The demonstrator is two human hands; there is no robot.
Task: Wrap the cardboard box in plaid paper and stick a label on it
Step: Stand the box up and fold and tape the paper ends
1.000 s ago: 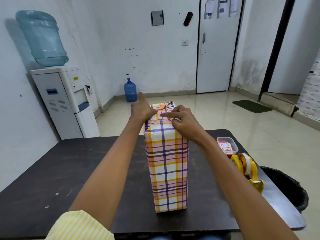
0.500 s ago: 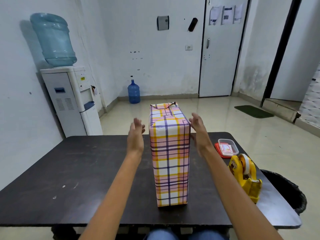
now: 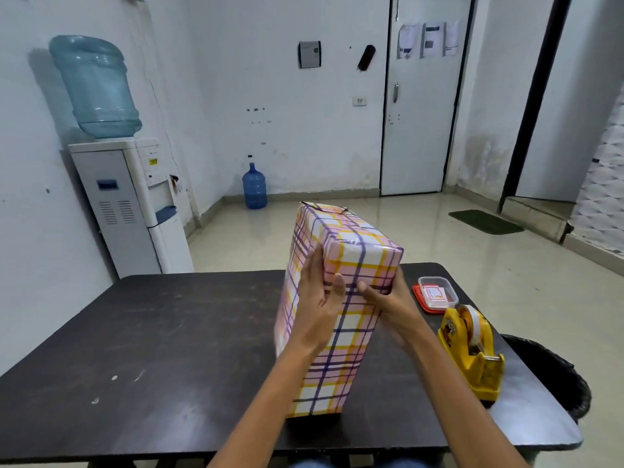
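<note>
The box, fully covered in pink, yellow and purple plaid paper, is seen on end at the middle of the dark table, tilted so that its top leans to the right while its lower end is down at the tabletop. It is held near its upper part from both sides. The left hand is laid against the box's left face, with the thumb pressed onto the near face. The right hand is wrapped round the box's right edge, its thumb set on the near face close beside the left thumb; the remaining right fingers are hidden behind the box. To the right of the box a small clear container on a red lid is placed, and nearer the camera from it a yellow tape dispenser. Further right of the box, past the table's edge, a black bin is partly seen. Behind the box to the left a water dispenser is stood against the wall.
</note>
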